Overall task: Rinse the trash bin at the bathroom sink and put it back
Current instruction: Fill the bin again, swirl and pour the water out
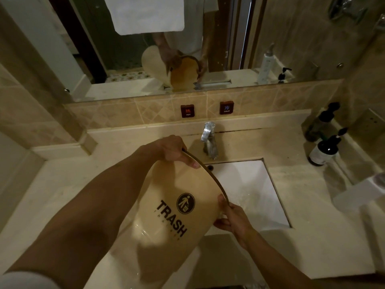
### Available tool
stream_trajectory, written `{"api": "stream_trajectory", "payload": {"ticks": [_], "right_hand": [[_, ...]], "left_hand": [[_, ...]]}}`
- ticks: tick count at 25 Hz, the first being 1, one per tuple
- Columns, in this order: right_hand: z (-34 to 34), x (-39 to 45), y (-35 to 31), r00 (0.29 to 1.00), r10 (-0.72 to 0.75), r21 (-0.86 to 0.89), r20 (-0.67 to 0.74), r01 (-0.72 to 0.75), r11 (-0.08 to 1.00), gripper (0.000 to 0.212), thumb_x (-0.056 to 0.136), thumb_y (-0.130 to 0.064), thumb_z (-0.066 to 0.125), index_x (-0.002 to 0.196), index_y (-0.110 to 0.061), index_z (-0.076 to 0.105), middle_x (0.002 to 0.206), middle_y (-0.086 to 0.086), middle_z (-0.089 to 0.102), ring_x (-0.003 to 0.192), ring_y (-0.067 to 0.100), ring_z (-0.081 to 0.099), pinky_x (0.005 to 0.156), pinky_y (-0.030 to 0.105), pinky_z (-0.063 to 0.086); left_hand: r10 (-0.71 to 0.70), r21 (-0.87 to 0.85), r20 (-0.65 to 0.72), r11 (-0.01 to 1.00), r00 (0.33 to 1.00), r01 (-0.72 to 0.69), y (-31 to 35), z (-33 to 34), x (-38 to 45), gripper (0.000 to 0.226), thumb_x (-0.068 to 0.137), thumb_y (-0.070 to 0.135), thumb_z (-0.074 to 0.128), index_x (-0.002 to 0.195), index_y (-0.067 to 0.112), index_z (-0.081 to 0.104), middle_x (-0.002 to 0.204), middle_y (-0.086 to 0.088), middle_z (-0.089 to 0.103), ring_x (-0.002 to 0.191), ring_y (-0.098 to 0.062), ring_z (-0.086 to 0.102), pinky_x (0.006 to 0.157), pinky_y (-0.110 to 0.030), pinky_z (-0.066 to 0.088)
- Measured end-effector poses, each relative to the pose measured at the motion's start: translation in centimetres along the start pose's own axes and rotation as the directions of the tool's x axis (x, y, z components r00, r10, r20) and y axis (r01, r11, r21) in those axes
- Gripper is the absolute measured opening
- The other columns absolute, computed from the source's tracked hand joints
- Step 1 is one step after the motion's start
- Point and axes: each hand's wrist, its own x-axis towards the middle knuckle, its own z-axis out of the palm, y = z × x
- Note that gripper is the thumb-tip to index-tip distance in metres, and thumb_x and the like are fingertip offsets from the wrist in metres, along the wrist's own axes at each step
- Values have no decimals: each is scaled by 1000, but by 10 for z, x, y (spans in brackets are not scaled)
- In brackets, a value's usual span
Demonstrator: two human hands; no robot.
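Trash bin (177, 207) is held tilted over the left edge of the sink (250, 190), mouth turned toward the basin. Its rim is gripped by the left hand (173, 151) nearest the faucet (208, 138) and by the right hand (233, 220) opposite, fingers curled. Basin appears wet, though lighting is dim.

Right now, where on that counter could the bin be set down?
The widest bare stretch of counter lies left of the sink, under the left arm. A narrower strip sits right of the sink. The far right corner is crowded with bottles. Both hands, left and right, hold the bin tilted over the sink.
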Motion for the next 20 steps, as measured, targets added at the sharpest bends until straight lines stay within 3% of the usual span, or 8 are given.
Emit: {"api": "stream_trajectory", "payload": {"ticks": [2,4,7,9,11,14,20], "right_hand": [[2,-1,1,1000,4,-1,6,-4,1000,62,58,-73,67,100,-28,62,105,4,67,86,26,73,72,34,59],[4,-2,1,1000,-2,-4,8,2,1000,68,59,-75,65,105,-26,63,109,4,66,84,24,74,74,35,59],[8,0,3,1000,15,8,12,-15,1000,91,58,-78,64,125,-17,58,119,3,62,84,24,74,80,40,59],[14,-2,2,999,36,38,23,-36,999,102,51,-81,65,127,-14,57,121,3,60,83,23,74,82,42,59],[20,-4,1,997,66,99,36,-69,993,99,55,-79,65,124,-9,57,120,7,60,85,24,73,83,43,58],[30,-5,1,993,103,226,53,-112,968,77,68,-68,63,119,-10,59,115,13,62,93,29,71,84,48,57],[48,-4,3,979,163,444,120,-200,873,75,66,-61,70,121,-14,55,122,19,60,109,35,64,89,53,53]], "left_hand": [[-9,12,8,1000,1000,9,-1,0,1,66,54,76,73,71,12,69,69,0,63,69,-17,59,65,-30,45],[-23,36,19,999,1000,23,1,-2,2,59,57,74,74,73,17,70,76,2,67,77,-16,63,69,-30,48],[-51,78,24,996,998,49,5,-7,3,50,58,73,74,73,26,66,83,4,67,84,-16,63,72,-30,49],[-60,112,15,992,998,58,9,-11,4,54,57,74,73,79,26,66,90,4,66,88,-16,62,76,-31,49],[-60,155,12,986,998,58,15,-16,7,57,59,74,72,88,26,63,99,5,62,94,-17,59,78,-32,48],[-46,251,3,967,999,44,27,-23,11,67,61,77,69,105,28,59,105,5,55,99,-18,53,79,-34,44],[7,362,-36,932,999,6,42,-33,19,82,61,80,64,123,26,57,116,2,55,99,-17,49,75,-33,37]]}}
